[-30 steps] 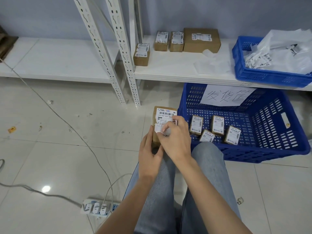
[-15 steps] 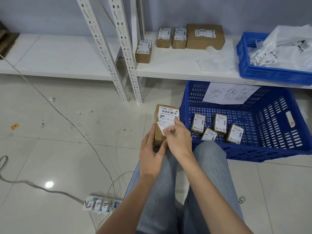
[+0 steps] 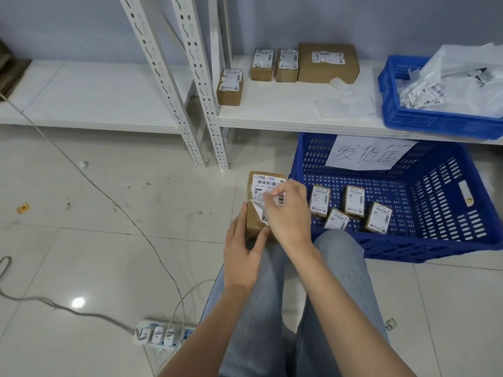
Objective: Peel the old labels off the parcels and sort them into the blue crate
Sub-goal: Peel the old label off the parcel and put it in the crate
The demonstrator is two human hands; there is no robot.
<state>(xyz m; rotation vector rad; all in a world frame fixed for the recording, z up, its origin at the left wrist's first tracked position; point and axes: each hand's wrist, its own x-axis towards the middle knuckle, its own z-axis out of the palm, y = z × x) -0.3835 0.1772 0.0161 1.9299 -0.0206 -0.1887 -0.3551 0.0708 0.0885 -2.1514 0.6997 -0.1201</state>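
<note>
Bracing the parcel [image 3: 254,213] on the knees, left hand [image 3: 242,257] grips its side; right hand [image 3: 288,210] fingers pinch the label [image 3: 268,198] to peel it.

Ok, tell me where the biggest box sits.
The biggest box sits at the back of the white shelf, right of two small parcels, left of the upper blue crate.

1. A paper sign [image 3: 367,153] hanging on the blue crate [image 3: 449,213] reads "发货筐", handwritten.
2. The label [image 3: 268,185] on the held parcel [image 3: 254,221] bears a barcode; its small print is too blurred to read.
</note>
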